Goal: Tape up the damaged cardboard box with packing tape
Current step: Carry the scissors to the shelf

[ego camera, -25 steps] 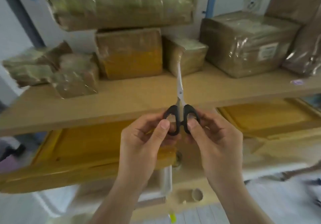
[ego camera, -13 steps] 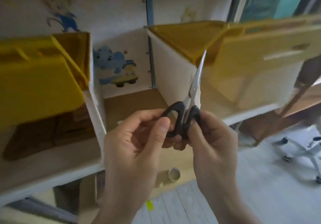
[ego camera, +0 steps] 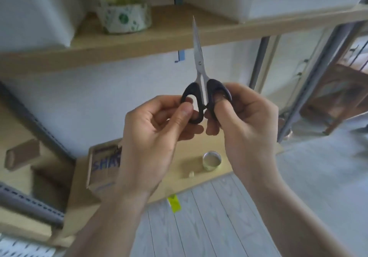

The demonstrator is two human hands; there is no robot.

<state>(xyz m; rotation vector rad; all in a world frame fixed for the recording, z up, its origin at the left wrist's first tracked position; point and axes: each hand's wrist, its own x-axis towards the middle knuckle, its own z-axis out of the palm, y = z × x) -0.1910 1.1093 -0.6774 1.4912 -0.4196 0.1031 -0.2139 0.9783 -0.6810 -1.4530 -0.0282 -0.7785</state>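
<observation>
Containers first. A brown cardboard box with blue lettering (ego camera: 103,169) lies on the low pale wooden board (ego camera: 235,157) at floor level, just left of my left wrist, which hides its right side. I cannot tell what it holds or whether it is damaged. On the upper wooden shelf (ego camera: 139,39) stands a white paper wrap with green print (ego camera: 125,17) holding something pale green, too blurred to name. White boxes (ego camera: 35,7) sit at both ends of that shelf.

The left hand (ego camera: 157,129) pinches the left loop of the black-handled steel scissors (ego camera: 198,57) between thumb and fingers. The right hand (ego camera: 245,121) grips the right loop with a fingertip through it. The blades are closed and point up, crossing the shelf edge.

Against half a second ago: yellow bins and a sticker-marked white compartment filled the view then, whereas the wooden shelf and bare white wall do now. The scissors leaned right and now stand almost upright. Both hands keep their hold on the loops.

Surroundings: a small roll of tape (ego camera: 212,161) lies on the board near the right wrist, well apart from the box, with a pale scrap (ego camera: 191,174) just beside it. A yellow-green tag (ego camera: 174,203) lies at the board's front edge. Grey metal rack posts (ego camera: 256,67) rise at right above a pale plank floor (ego camera: 199,228).
</observation>
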